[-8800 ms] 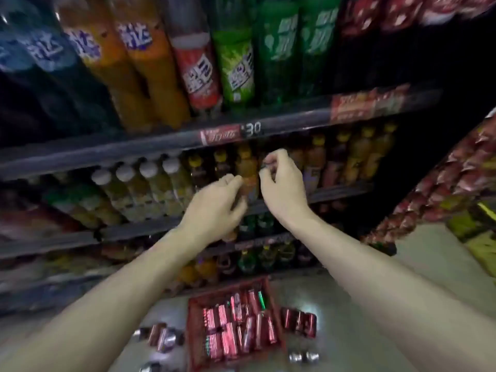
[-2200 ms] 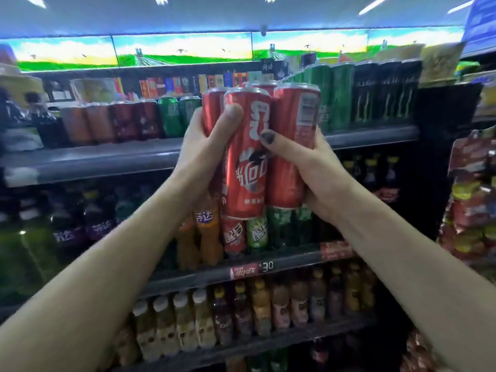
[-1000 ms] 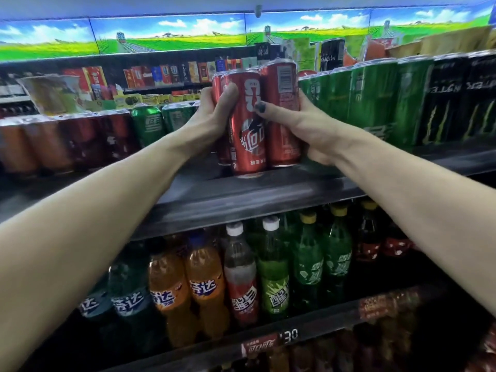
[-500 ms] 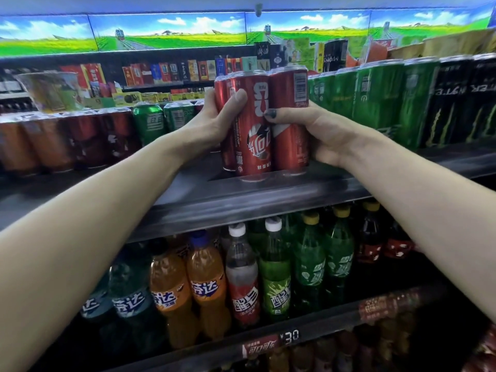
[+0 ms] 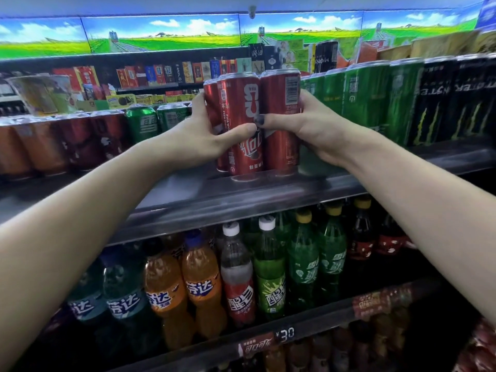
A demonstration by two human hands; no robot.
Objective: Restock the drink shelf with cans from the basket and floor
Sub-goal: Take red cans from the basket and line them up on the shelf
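Three tall red cola cans upright at shelf front edge, clamped between left hand and right hand, thumbs across the middle can.

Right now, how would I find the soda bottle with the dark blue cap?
Find the metal can shelf where both hands hold red cans, then look at the bottles below it. The blue-capped bottle stands under the left hand, left of a white-capped bottle. It holds orange soda, and no bottle near it has a blue cap.
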